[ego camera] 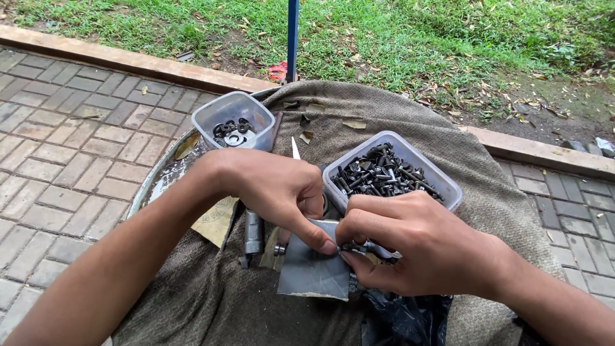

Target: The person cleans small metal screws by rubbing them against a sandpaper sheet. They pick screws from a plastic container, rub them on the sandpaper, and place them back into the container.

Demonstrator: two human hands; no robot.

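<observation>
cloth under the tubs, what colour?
Grey-brown cloth, plain coarse weave, no pattern. Head view shows it.

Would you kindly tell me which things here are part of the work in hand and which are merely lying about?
In use:
- left hand and right hand, pinching a small bolt
- grey sandpaper sheet
- tub of dark bolts

Lying about:
- tub of washers
- metal tool on the cloth
- black bag
- blue pole

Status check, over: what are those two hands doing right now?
Left hand pinching grey sandpaper sheet. Right hand gripping small bolt against it. Tub of bolts close behind, nothing blocking.
</observation>
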